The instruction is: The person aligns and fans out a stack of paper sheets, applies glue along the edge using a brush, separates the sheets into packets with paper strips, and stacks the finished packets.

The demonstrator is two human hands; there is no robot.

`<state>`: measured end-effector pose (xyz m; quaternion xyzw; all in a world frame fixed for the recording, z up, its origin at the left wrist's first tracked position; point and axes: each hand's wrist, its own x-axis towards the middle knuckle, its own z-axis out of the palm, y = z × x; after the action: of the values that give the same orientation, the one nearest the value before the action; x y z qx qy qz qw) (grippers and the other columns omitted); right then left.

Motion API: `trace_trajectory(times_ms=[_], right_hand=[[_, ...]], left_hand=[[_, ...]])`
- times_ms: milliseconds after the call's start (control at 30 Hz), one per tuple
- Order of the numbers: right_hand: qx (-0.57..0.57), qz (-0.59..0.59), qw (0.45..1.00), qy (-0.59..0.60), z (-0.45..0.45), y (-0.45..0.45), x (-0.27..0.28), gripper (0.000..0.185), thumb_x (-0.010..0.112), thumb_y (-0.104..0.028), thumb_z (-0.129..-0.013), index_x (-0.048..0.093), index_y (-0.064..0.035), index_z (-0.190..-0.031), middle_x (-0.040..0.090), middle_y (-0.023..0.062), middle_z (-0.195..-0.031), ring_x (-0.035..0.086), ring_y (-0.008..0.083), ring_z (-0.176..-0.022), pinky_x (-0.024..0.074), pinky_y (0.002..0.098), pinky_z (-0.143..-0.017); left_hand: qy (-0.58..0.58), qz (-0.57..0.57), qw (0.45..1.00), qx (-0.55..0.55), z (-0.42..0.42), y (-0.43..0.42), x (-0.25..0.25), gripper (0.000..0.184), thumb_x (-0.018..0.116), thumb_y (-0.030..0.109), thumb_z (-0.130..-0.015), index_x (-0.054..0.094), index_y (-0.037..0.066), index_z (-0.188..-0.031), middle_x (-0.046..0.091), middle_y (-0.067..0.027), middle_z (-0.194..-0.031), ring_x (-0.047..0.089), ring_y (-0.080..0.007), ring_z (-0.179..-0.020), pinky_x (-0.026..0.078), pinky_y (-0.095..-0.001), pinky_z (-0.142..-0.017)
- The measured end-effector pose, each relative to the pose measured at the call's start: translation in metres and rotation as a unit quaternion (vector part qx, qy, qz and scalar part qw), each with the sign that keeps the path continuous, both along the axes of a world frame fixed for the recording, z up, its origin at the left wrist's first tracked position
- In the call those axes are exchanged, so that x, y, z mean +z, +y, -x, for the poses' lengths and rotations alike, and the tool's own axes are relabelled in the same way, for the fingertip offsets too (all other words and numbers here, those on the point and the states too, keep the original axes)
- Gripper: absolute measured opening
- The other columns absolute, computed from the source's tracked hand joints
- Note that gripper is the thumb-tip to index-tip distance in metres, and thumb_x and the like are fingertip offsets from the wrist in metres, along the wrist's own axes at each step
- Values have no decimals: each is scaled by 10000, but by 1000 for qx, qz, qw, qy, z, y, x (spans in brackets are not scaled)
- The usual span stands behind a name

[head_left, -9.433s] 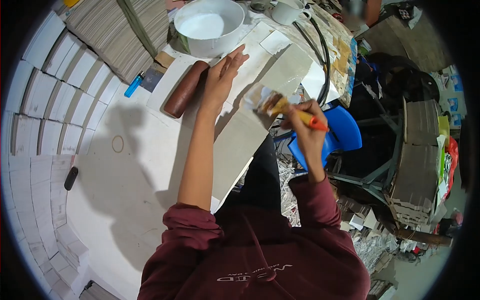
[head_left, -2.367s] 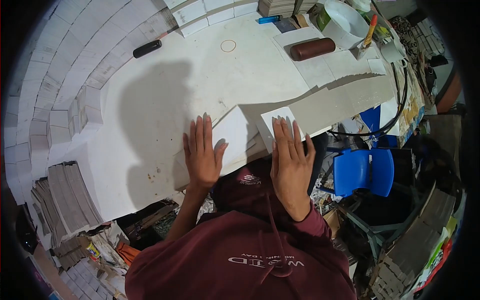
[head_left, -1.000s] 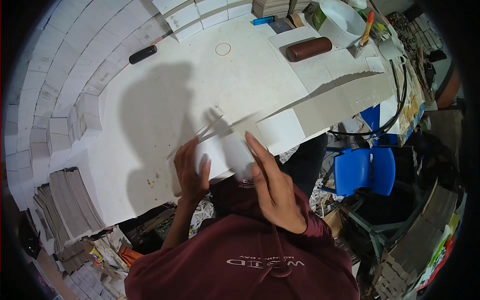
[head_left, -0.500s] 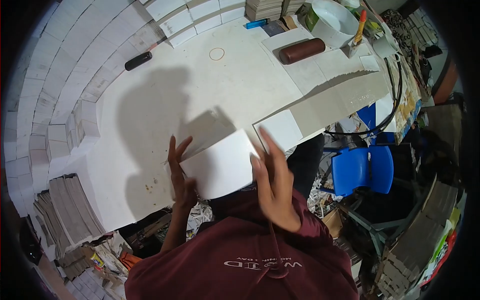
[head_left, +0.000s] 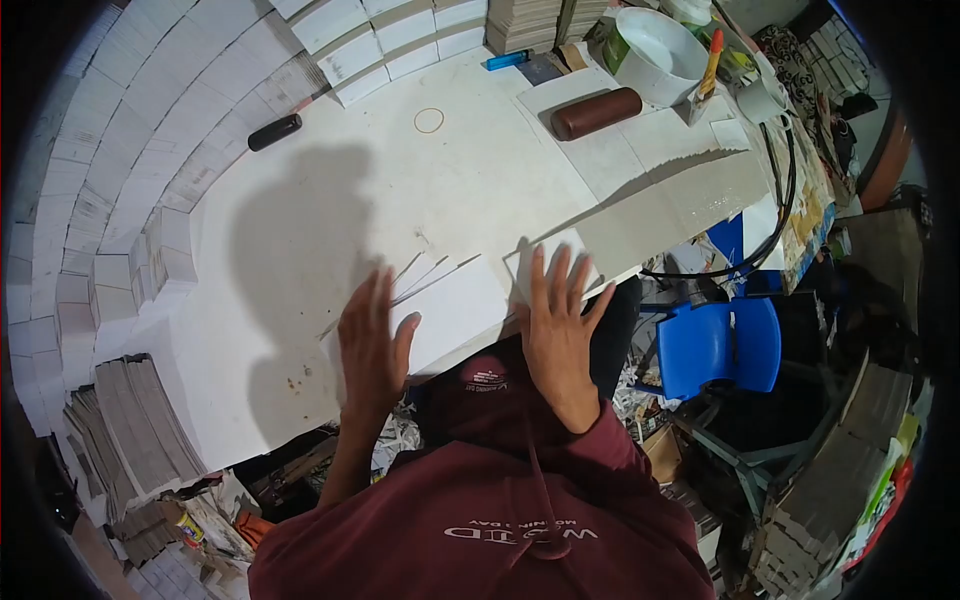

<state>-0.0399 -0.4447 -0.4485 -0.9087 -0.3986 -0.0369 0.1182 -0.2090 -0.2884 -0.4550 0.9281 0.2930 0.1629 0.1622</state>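
Note:
My left hand [head_left: 372,345] rests at the left end of some white sheets [head_left: 455,315] near the table's front edge, its thumb apart from the fingers. Spread flat, my right hand [head_left: 561,335] lies on a small white piece [head_left: 568,243] at the near end of a row of overlapping grey boards [head_left: 690,197]. The boards run off to the right and look wet at the far end. Neither hand grips anything.
A brown cylinder [head_left: 596,113], a white bowl [head_left: 657,58], an orange-handled brush [head_left: 709,72] and a mug [head_left: 763,101] stand at the back right. White stacks [head_left: 170,250] line the table's left side. A blue chair [head_left: 718,346] is at the right.
The white sheet held up between my hands is down near the front edge. My right hand has opened and now lies flat on the small white piece.

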Motion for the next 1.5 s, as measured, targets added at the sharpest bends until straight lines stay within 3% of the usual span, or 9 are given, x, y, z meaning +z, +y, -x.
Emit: trace_trajectory(times_ms=[233, 333, 433, 567, 767, 900, 1067, 1367, 1500], right_hand=[[85, -346, 831, 426, 18, -8, 63, 690, 598, 12, -970, 349, -59, -1610, 504, 273, -1520, 603, 444, -1292, 542, 446, -1010], [-27, 15, 999, 28, -2, -1, 3, 782, 636, -38, -963, 267, -97, -1650, 207, 234, -1706, 302, 550, -1503, 313, 602, -1197], [51, 1, 997, 53, -7, -9, 6, 798, 610, -9, -896, 329, -104, -1637, 449, 264, -1583, 440, 469, -1461, 369, 560, -1186], [65, -338, 786, 513, 14, -13, 80, 610, 542, 28, -1006, 370, -28, -1589, 549, 301, -1460, 627, 479, -1248, 518, 501, -1010], [-6, -2, 999, 48, -18, -15, -24, 740, 615, -222, -1031, 241, -113, -1659, 261, 295, -1670, 196, 443, -1578, 157, 813, -1135], [4, -136, 944, 301, -19, -14, -4, 695, 585, -110, -999, 305, -95, -1635, 399, 223, -1624, 307, 408, -1548, 248, 670, -1207], [36, -8, 997, 71, -23, -24, -11, 948, 835, -299, -828, 347, -84, -1611, 342, 257, -1637, 289, 451, -1540, 332, 516, -1227], [40, -145, 986, 68, -16, -25, 45, 568, 566, -19, -995, 434, -8, -1547, 554, 236, -1492, 524, 416, -1398, 443, 455, -1139], [-22, -311, 719, 621, 0, -16, 70, 561, 616, -38, -1010, 459, -45, -1548, 651, 254, -1277, 652, 410, -1163, 524, 393, -979]], left_hand=[[-155, 193, 966, -75, 5, 8, -7, 708, 739, 230, -946, 427, 37, -1552, 528, -172, -1519, 464, -365, -1419, 336, -472, -1190], [-68, 112, 990, 54, -4, -5, -3, 718, 726, 298, -965, 425, 62, -1572, 482, -176, -1551, 453, -382, -1417, 321, -493, -1193], [51, -28, 998, -24, -5, -3, -14, 720, 708, 314, -977, 411, 56, -1580, 449, -184, -1578, 407, -373, -1455, 305, -505, -1203], [-29, 194, 980, -44, 14, 21, -34, 715, 688, 358, -987, 418, 45, -1570, 410, -206, -1607, 374, -377, -1473, 277, -523, -1213], [12, 44, 999, 29, -15, -2, -12, 731, 723, 294, -959, 409, 49, -1572, 393, -209, -1619, 355, -372, -1497, 255, -459, -1234], [157, -130, 975, -89, -21, -3, -14, 661, 624, 266, -1016, 383, 47, -1591, 377, -128, -1646, 263, -303, -1569, 187, -462, -1285], [11, 51, 994, -92, -11, 3, -21, 570, 568, 152, -1004, 455, 38, -1551, 450, -175, -1591, 351, -368, -1511, 255, -484, -1238], [57, 0, 991, -120, -21, -6, -6, 732, 605, 98, -850, 399, -75, -1531, 360, -267, -1626, 302, -428, -1535, 228, -522, -1251], [-175, 199, 952, -155, -17, 4, -22, 977, 686, 232, -885, 136, -46, -1643, 276, -272, -1667, 306, -419, -1535, 236, -490, -1251]])
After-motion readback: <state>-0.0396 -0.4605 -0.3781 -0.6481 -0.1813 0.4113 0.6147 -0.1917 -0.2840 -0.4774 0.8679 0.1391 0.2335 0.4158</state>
